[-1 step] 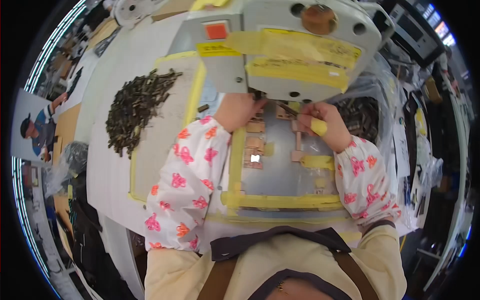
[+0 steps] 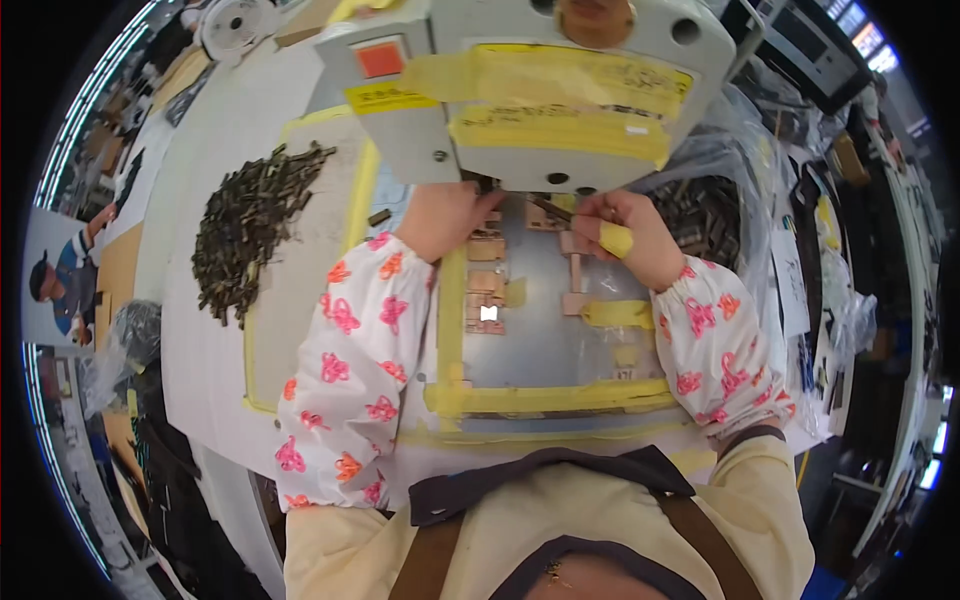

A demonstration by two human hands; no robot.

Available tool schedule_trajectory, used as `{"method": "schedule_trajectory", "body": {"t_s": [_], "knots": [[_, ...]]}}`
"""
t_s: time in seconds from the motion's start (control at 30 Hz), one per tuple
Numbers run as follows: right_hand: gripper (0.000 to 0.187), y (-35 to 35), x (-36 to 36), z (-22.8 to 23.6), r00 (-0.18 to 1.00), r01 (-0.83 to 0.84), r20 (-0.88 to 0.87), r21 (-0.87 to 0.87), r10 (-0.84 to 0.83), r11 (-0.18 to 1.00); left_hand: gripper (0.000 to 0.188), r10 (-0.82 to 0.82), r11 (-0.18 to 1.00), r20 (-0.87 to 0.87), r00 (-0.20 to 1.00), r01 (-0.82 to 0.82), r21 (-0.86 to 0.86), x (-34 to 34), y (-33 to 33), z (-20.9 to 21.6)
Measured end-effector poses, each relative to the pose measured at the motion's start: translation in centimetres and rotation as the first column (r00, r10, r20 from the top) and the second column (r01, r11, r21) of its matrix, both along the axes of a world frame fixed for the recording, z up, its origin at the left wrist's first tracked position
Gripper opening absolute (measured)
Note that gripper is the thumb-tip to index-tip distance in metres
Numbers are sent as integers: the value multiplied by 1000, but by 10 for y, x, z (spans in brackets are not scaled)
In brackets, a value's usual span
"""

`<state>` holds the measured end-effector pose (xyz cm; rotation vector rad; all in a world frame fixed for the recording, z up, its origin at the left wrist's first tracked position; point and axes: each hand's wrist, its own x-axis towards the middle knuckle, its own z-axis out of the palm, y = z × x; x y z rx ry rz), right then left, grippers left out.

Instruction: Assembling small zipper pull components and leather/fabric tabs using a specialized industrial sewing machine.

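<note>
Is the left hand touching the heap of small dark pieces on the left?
Apart: the head view shows yellow tape between the left hand and the heap.

A white table (image 2: 215, 385) fills the middle, with a brown-topped bench (image 2: 118, 250) to its left. Bright strip lights (image 2: 92, 105) line the far left; lit panes (image 2: 866, 42) glow far right. The floor (image 2: 838, 520) at near right looks dark.
</note>
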<state>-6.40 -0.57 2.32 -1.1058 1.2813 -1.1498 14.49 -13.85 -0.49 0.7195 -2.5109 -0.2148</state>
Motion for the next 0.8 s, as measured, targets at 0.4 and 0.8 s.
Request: {"method": "schedule_trajectory", "body": {"t_s": [0.4, 0.8], "knots": [[15, 3, -10, -11, 781, -118, -602, -407, -169, 906, 11, -88, 956, 43, 995, 96, -276, 4, 33, 9], [12, -5, -24, -9, 655, -288, -741, -425, -147, 858, 19, -104, 986, -45, 994, 97, -135, 2, 40, 11]]}}
